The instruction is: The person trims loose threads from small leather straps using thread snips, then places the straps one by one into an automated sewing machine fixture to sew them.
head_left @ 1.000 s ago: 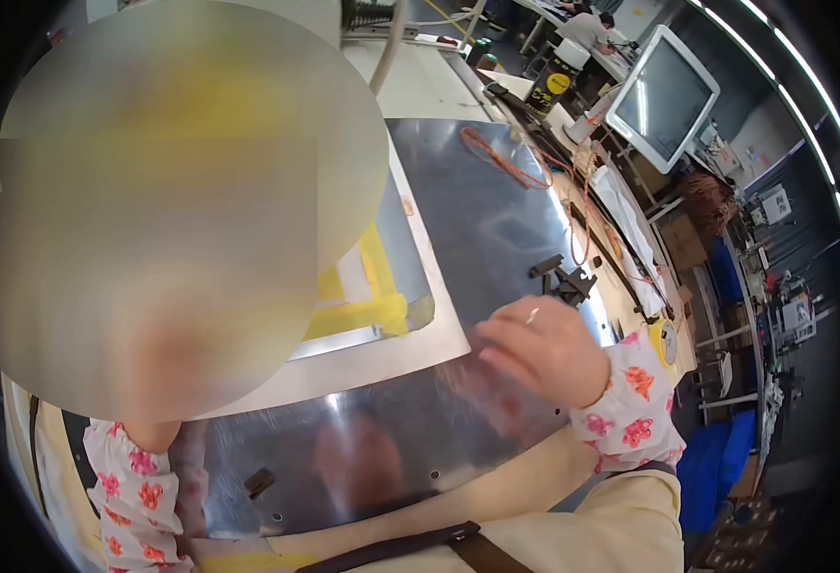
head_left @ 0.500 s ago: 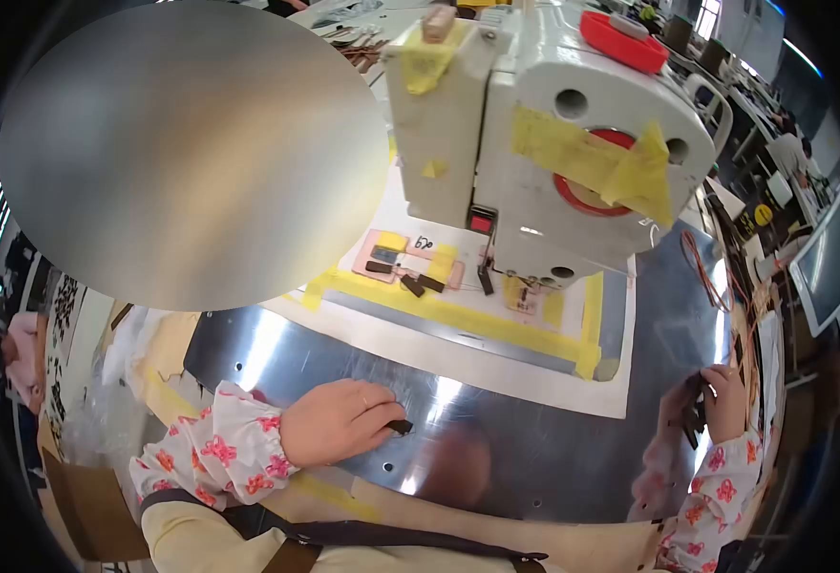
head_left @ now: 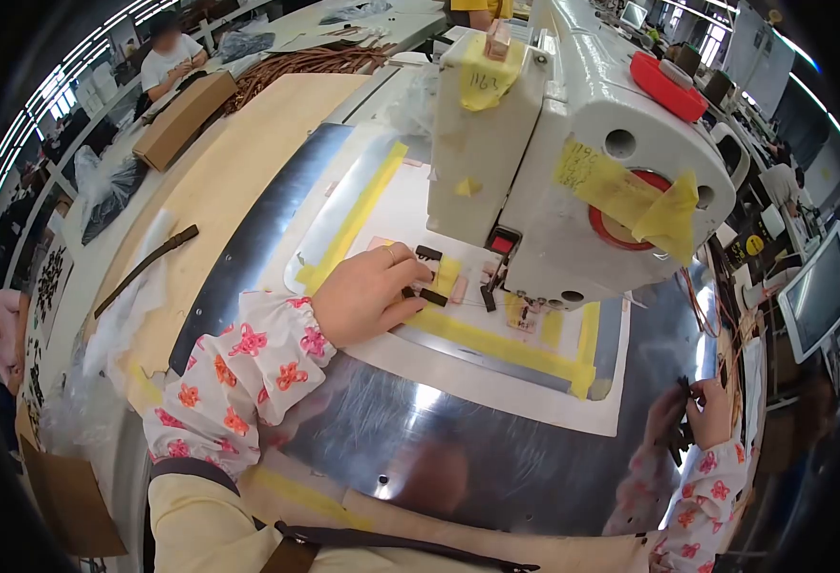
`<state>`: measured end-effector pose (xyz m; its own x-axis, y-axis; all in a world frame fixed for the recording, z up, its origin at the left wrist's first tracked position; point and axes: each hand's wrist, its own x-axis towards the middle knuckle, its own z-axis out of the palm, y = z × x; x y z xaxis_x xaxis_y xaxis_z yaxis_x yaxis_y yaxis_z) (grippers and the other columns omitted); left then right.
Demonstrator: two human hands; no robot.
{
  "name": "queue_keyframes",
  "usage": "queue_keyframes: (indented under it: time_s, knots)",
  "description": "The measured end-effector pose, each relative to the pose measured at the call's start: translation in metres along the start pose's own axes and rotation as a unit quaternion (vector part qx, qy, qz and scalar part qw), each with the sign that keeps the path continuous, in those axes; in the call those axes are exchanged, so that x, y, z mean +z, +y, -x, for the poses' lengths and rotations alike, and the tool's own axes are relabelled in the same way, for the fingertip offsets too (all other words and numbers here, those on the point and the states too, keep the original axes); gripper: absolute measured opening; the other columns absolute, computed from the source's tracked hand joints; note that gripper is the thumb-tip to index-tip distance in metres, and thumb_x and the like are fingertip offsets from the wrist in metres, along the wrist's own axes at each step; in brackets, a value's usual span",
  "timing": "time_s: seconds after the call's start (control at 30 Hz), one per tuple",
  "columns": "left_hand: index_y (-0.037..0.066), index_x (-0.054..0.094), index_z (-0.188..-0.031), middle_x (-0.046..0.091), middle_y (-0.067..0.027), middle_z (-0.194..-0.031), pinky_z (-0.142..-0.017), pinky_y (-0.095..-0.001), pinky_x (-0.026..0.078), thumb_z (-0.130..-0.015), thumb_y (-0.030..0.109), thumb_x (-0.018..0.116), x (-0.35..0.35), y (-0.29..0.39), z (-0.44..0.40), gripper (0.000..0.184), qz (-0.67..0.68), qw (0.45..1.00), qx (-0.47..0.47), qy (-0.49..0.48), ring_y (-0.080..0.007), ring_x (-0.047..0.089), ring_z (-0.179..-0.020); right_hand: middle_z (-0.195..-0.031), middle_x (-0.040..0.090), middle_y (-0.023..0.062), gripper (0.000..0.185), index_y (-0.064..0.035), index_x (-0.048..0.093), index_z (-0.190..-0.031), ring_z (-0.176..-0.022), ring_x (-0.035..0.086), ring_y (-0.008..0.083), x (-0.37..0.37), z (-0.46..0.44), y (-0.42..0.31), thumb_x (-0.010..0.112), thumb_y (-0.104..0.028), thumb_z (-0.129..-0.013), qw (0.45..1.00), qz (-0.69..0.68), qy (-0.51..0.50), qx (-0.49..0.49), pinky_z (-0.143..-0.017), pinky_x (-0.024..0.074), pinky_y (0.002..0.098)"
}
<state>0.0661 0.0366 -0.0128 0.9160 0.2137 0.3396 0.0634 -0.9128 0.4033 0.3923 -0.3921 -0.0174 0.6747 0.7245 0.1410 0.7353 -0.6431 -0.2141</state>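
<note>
My left hand [head_left: 367, 294] is over the taped template, its fingers bent down onto small dark strips beside the yellow tape. One dark strip [head_left: 432, 297] lies at my thumb tip, another [head_left: 428, 253] just above the fingers. What the fingertips pinch is mostly hidden. A further dark piece [head_left: 488, 295] stands near the foot of the white sewing machine [head_left: 487, 143]. At the right edge of the metal plate, my right hand [head_left: 710, 413] has its fingers closed at a pile of small dark pieces [head_left: 680, 420]. The white template [head_left: 573, 406] lies flat under the machine head.
A shiny metal plate [head_left: 362, 430] surrounds the template. A dark strap [head_left: 148, 270] lies on the left over clear plastic. Behind are a cardboard box [head_left: 186, 119] and a bundle of brown strips [head_left: 296, 69]. A monitor [head_left: 814, 294] stands at right. Other people sit in the background.
My left hand has moved from the plate's front up onto the template among the dark strips. My right hand stays by the pile at the right. The view has shifted, showing more of the left side.
</note>
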Motion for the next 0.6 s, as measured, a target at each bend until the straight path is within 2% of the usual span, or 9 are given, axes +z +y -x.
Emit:
queue_keyframes:
  time_s: [0.13, 0.2, 0.33, 0.47, 0.53, 0.6]
  knots:
    - [0.005, 0.059, -0.1, 0.055, -0.01, -0.097, -0.072, -0.0339, 0.046, -0.074, 0.015, 0.068, -0.001, -0.004, 0.003, 0.029, 0.034, 0.999, -0.008, 0.019, -0.0274, 0.056, -0.083, -0.075, 0.058, 0.0125, 0.016, 0.0015, 0.056, -0.084, -0.066, 0.057, 0.0252, -0.001, -0.004, 0.008, 0.061, 0.004, -0.069, 0.998, -0.044, -0.013, 0.038, -0.06, 0.0446, 0.0348]
    - [0.006, 0.059, -0.1, 0.056, -0.0104, -0.094, -0.071, -0.0337, 0.046, -0.074, 0.014, 0.068, 0.0, -0.008, 0.002, 0.029, 0.013, 0.998, 0.064, 0.006, -0.0273, 0.056, -0.082, -0.073, 0.058, 0.0125, 0.014, 0.0023, 0.056, -0.083, -0.064, 0.057, 0.0235, 0.003, -0.005, 0.017, 0.063, 0.004, -0.07, 0.998, -0.057, 0.002, 0.019, -0.058, 0.0444, 0.0337]
    - [0.006, 0.06, -0.095, 0.056, -0.0099, -0.091, -0.071, -0.0343, 0.046, -0.075, 0.013, 0.067, 0.007, -0.004, -0.003, 0.022, 0.042, 0.998, 0.043, -0.022, -0.0273, 0.056, -0.082, -0.073, 0.057, 0.0133, 0.011, 0.0017, 0.056, -0.08, -0.066, 0.058, 0.0257, -0.003, -0.006, 0.007, 0.063, 0.002, -0.071, 0.997, -0.063, -0.011, 0.048, -0.059, 0.0443, 0.0347]
    - [0.006, 0.058, -0.085, 0.057, -0.0072, -0.085, -0.068, -0.0359, 0.046, -0.078, 0.013, 0.063, 0.01, -0.001, -0.009, 0.011, 0.032, 0.999, 0.003, 0.007, -0.0269, 0.057, -0.079, -0.069, 0.052, 0.0145, 0.012, -0.0005, 0.05, -0.077, -0.066, 0.053, 0.0308, -0.01, -0.008, -0.007, 0.062, 0.002, -0.073, 0.995, 0.047, 0.08, -0.036, -0.06, 0.0409, 0.0376]
    - [0.007, 0.057, -0.085, 0.057, -0.0065, -0.082, -0.066, -0.0365, 0.046, -0.078, 0.013, 0.063, 0.012, -0.008, -0.012, 0.011, -0.005, 0.999, 0.032, 0.036, -0.0269, 0.057, -0.077, -0.067, 0.052, 0.014, 0.012, -0.0008, 0.05, -0.08, -0.063, 0.052, 0.0307, -0.023, -0.011, -0.027, 0.06, 0.003, -0.075, 0.988, 0.063, 0.109, -0.091, -0.058, 0.0404, 0.0364]
    - [0.007, 0.056, -0.084, 0.056, -0.0069, -0.081, -0.065, -0.0374, 0.046, -0.078, 0.013, 0.062, 0.013, -0.02, -0.02, 0.011, -0.042, 0.996, 0.048, 0.054, -0.0283, 0.056, -0.075, -0.069, 0.053, 0.0141, 0.011, -0.0005, 0.049, -0.081, -0.062, 0.054, 0.0303, -0.037, -0.01, -0.061, 0.059, 0.002, -0.077, 0.991, 0.04, 0.094, -0.084, -0.057, 0.0408, 0.0361]
